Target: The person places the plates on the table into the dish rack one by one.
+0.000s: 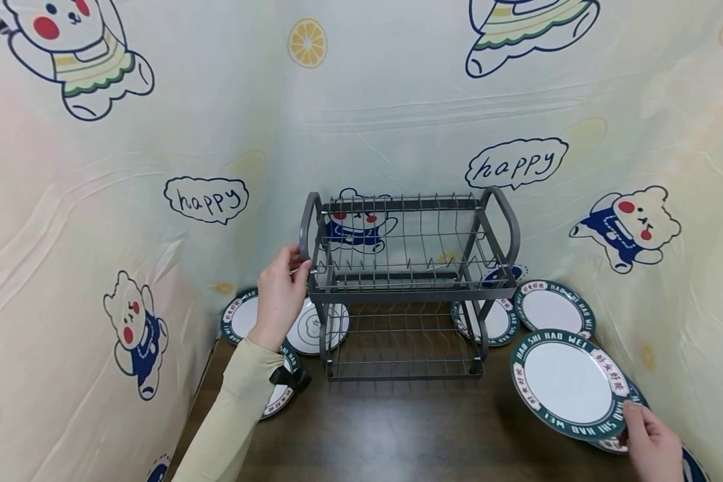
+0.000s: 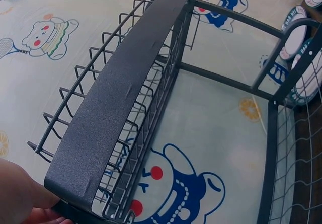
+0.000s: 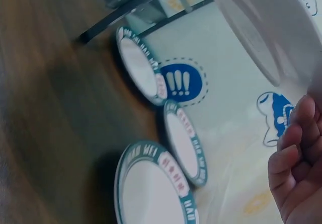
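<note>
A dark grey two-tier dish rack (image 1: 410,295) stands on the brown table. My left hand (image 1: 280,294) grips the rack's upper left side at its curved handle. Seen from the left wrist, that hand (image 2: 22,194) has its thumb and fingers about the end of the rack's flat bar (image 2: 108,103). At the right, my right hand (image 1: 653,438) pinches the rim of a white plate (image 1: 569,381) with a green lettered border. This plate is lifted and tilted; its pale underside (image 3: 287,32) shows in the right wrist view, above the curled fingers (image 3: 284,166).
Left of the rack lie a green-rimmed plate (image 1: 241,318), an overturned white plate (image 1: 310,328) and another plate (image 1: 277,398) partly behind my forearm. More green-rimmed plates (image 1: 554,308) lie right of the rack, one partly under the held plate. A patterned cloth (image 1: 385,100) hangs behind and at both sides.
</note>
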The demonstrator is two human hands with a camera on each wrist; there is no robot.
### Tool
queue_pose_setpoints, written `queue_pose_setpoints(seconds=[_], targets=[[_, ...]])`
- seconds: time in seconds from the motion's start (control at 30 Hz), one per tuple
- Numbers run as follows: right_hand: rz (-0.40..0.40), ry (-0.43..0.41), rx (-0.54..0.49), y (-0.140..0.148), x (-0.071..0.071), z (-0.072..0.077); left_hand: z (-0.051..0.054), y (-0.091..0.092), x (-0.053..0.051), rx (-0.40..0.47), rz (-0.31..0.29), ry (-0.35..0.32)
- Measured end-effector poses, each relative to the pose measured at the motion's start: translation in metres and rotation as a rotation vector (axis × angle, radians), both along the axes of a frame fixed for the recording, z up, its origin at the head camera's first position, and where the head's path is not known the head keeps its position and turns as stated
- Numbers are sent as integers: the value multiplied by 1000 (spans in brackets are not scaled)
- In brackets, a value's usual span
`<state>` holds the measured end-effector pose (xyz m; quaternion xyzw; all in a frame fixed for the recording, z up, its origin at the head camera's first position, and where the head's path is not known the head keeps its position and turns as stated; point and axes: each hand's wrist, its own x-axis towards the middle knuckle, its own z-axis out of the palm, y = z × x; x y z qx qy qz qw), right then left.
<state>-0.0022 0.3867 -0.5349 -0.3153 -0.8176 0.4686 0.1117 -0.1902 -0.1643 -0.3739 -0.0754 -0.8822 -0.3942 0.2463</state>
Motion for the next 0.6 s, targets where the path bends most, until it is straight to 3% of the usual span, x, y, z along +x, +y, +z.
queue_pose_setpoints(seconds=[0.23, 0.33, 0.43, 0.6], targets=[[-69, -40, -181, 5, -1, 23, -1, 0, 0, 0, -1, -1], [-99, -3, -332, 4, -3, 34, -2, 0, 0, -3, 2, -1], [-129, 85, -434, 1, -5, 44, -2, 0, 0, -1, 4, -2], [-123, 177, -418, -2, -5, 58, -1, 0, 1, 1, 5, -6]])
